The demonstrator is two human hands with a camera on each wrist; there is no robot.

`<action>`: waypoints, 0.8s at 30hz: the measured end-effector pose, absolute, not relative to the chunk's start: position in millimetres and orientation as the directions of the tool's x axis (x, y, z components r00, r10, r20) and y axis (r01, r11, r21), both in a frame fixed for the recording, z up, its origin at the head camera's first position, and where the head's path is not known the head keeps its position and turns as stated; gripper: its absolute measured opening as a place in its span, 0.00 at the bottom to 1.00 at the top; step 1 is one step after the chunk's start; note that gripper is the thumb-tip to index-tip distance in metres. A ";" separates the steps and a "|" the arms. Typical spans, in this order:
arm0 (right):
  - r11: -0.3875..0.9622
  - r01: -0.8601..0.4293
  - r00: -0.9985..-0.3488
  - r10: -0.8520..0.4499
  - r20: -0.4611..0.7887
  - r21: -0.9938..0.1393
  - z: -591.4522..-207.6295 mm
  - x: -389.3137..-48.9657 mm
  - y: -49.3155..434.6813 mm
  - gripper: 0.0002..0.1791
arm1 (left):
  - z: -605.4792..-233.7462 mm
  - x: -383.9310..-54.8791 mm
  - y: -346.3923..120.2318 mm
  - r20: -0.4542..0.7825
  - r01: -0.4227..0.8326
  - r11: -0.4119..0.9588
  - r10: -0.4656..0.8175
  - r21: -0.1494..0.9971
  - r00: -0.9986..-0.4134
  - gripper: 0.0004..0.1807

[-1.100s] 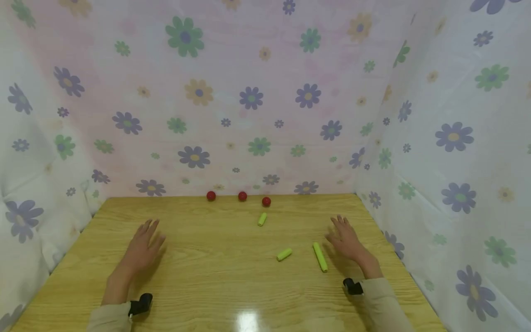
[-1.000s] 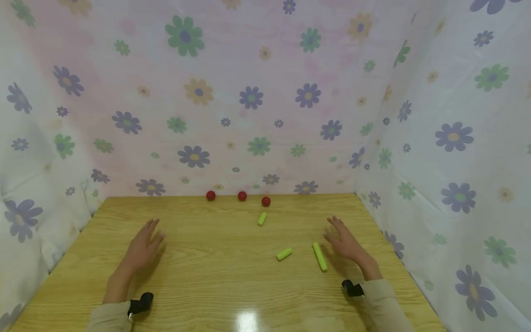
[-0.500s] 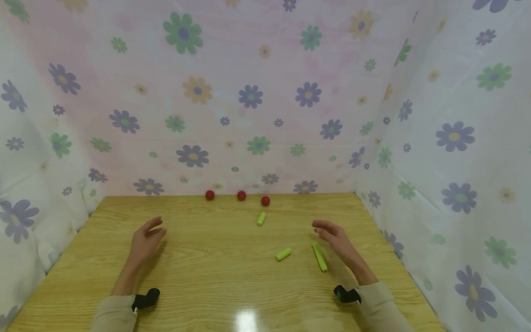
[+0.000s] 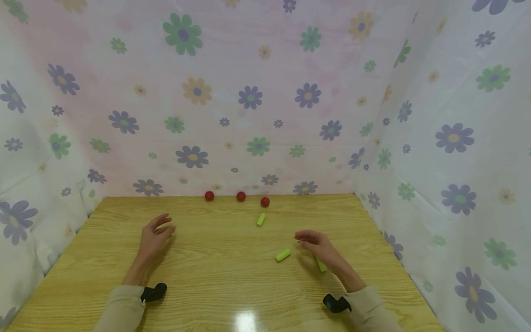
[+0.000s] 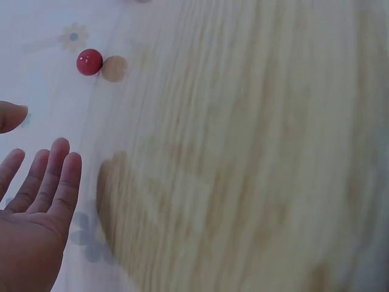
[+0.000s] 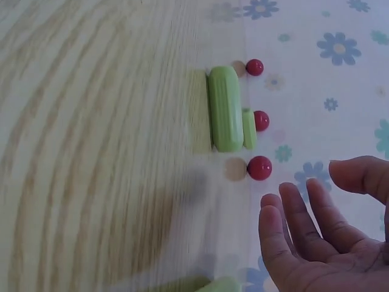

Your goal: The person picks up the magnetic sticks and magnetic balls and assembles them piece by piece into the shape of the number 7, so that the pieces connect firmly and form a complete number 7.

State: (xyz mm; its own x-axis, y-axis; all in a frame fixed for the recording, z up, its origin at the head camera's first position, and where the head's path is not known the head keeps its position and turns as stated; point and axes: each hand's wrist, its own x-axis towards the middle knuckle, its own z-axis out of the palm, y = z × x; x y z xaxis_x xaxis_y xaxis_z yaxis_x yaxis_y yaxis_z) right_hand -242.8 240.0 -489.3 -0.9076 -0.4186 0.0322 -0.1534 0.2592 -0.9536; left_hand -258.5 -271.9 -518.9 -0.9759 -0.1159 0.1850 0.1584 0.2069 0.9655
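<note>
My left hand (image 4: 153, 240) hovers over the table's left side, fingers loosely spread and holding nothing. On the right, my right hand (image 4: 322, 249) hangs over a longer light green ridged stick (image 4: 321, 266) and partly hides it. Just left of that hand lies a short green stick (image 4: 283, 255), and another (image 4: 260, 220) lies farther back. Three small glossy red balls (image 4: 241, 196) sit along the table's back edge. In the right wrist view the palm is empty, near a red ball (image 6: 259, 168) and a green stick (image 6: 225, 109). The left wrist view has one red ball (image 5: 90, 62) beyond the fingers.
The wood-grain table (image 4: 215, 281) ends at a flower-printed cloth (image 4: 224, 147) behind it. Matching cloth (image 4: 423, 166) hangs along the right, and white flowered cloth (image 4: 37, 180) along the left. Black wrist cameras (image 4: 337, 303) sit at both cuffs.
My right hand has moved left and a little nearer, now covering part of the longer stick. My left hand has shifted slightly right. The sticks and balls stay where they were.
</note>
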 end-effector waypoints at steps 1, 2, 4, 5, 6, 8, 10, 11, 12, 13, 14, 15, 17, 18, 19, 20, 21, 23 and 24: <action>0.270 -0.158 -0.908 -0.418 0.032 -0.950 -490.3 -242.6 238.5 0.25 | -519.7 -259.7 -270.1 0.181 0.156 0.202 -0.115 0.967 -0.977 0.31; 0.279 -0.162 -0.909 -0.415 0.034 -0.947 -491.0 -242.4 236.9 0.25 | -520.4 -260.7 -268.5 0.176 0.152 0.195 -0.114 0.969 -0.978 0.31; 0.307 -0.169 -0.918 -0.394 0.036 -0.937 -492.2 -242.3 233.2 0.23 | -522.1 -263.3 -265.8 0.160 0.140 0.179 -0.108 0.974 -0.981 0.32; 0.321 -0.178 -0.921 -0.386 0.043 -0.930 -492.6 -242.4 231.3 0.22 | -522.8 -264.5 -264.6 0.152 0.133 0.170 -0.105 0.976 -0.983 0.32; 0.337 -0.184 -0.926 -0.376 0.048 -0.924 -492.9 -242.5 229.5 0.21 | -523.2 -265.6 -263.3 0.146 0.128 0.161 -0.105 0.979 -0.984 0.32; 0.360 -0.202 -0.931 -0.359 0.065 -0.911 -493.5 -242.8 225.6 0.20 | -523.9 -268.1 -261.2 0.130 0.114 0.144 -0.107 0.983 -0.986 0.33; 0.385 -0.222 -0.932 -0.354 0.078 -0.896 -494.4 -242.7 222.0 0.19 | -524.4 -270.9 -259.2 0.120 0.104 0.132 -0.114 0.986 -0.986 0.33; 0.392 -0.227 -0.931 -0.356 0.081 -0.891 -495.0 -242.4 220.4 0.18 | -524.5 -272.1 -258.1 0.116 0.101 0.127 -0.118 0.987 -0.986 0.33; 0.404 -0.234 -0.930 -0.358 0.082 -0.884 -495.7 -242.1 219.0 0.18 | -524.6 -273.3 -256.9 0.112 0.097 0.121 -0.124 0.988 -0.986 0.32; 0.412 -0.243 -0.926 -0.367 0.084 -0.878 -496.4 -242.1 217.9 0.18 | -524.8 -274.5 -255.7 0.107 0.093 0.113 -0.126 0.989 -0.986 0.33; 0.417 -0.245 -0.924 -0.373 0.081 -0.875 -497.2 -242.0 216.8 0.17 | -525.0 -275.8 -254.6 0.102 0.089 0.102 -0.131 0.991 -0.986 0.33; 0.425 -0.250 -0.921 -0.382 0.077 -0.870 -497.9 -242.0 215.9 0.18 | -525.3 -277.0 -253.4 0.098 0.086 0.093 -0.136 0.992 -0.986 0.33; 0.435 -0.260 -0.914 -0.400 0.074 -0.862 -499.4 -242.8 214.4 0.18 | -525.7 -279.4 -250.3 0.095 0.086 0.066 -0.145 0.994 -0.985 0.33; 0.439 -0.265 -0.910 -0.408 0.072 -0.859 -500.2 -243.3 213.8 0.19 | -526.0 -280.9 -248.8 0.095 0.088 0.054 -0.148 0.995 -0.984 0.33; 0.442 -0.268 -0.906 -0.417 0.069 -0.856 -500.9 -244.0 213.6 0.19 | -526.4 -282.7 -247.2 0.095 0.090 0.042 -0.152 0.995 -0.984 0.33; 0.450 -0.268 -0.906 -0.419 0.064 -0.852 -501.7 -244.6 213.1 0.19 | -527.0 -284.8 -245.6 0.098 0.094 0.029 -0.161 0.995 -0.982 0.33; 0.456 -0.268 -0.905 -0.421 0.060 -0.848 -502.5 -245.3 212.8 0.19 | -527.5 -286.7 -243.8 0.101 0.099 0.021 -0.168 0.995 -0.981 0.33; 0.471 -0.263 -0.907 -0.419 0.049 -0.842 -504.2 -246.4 212.3 0.19 | -528.6 -290.8 -239.8 0.107 0.106 0.016 -0.185 0.994 -0.977 0.32; 0.479 -0.263 -0.907 -0.418 0.046 -0.838 -505.1 -246.9 212.1 0.19 | -529.2 -292.8 -237.9 0.107 0.107 0.014 -0.192 0.994 -0.975 0.32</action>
State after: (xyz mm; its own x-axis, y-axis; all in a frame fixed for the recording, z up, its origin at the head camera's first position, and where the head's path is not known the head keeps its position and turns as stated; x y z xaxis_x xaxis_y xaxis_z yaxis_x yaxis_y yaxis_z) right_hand -246.9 212.1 -505.1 -0.9073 -0.4180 0.0457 -0.2627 0.4786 -0.8378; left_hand -292.8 -237.9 -529.2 -0.9754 -0.1924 0.1073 0.1065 0.0143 0.9942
